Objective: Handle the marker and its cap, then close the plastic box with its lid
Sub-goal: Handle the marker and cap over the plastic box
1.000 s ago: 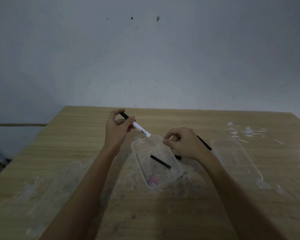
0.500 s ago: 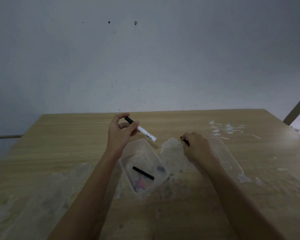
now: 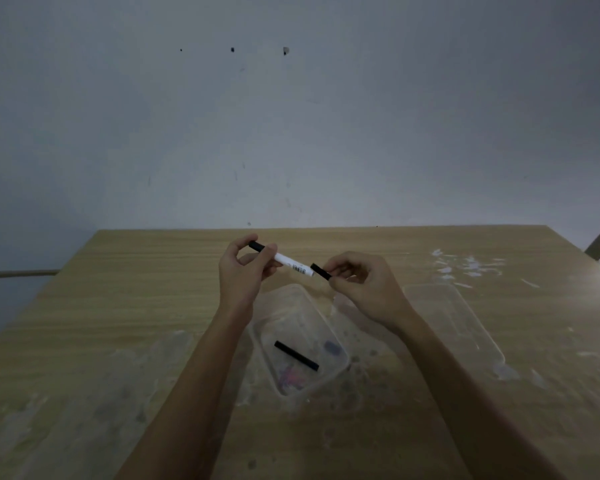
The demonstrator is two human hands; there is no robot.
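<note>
White marker, black cap; clear box; tan woodgrain table

The white-barrelled marker is partly hidden inside the left hand. Small coloured items at the clear plastic box's six o'clock end are too blurred to identify. Both forearms run off the bottom edge.

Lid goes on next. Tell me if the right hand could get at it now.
Probably yes, once freed: the lid lies uncovered on the table just beside the right hand, but its grip holds the cap.
</note>
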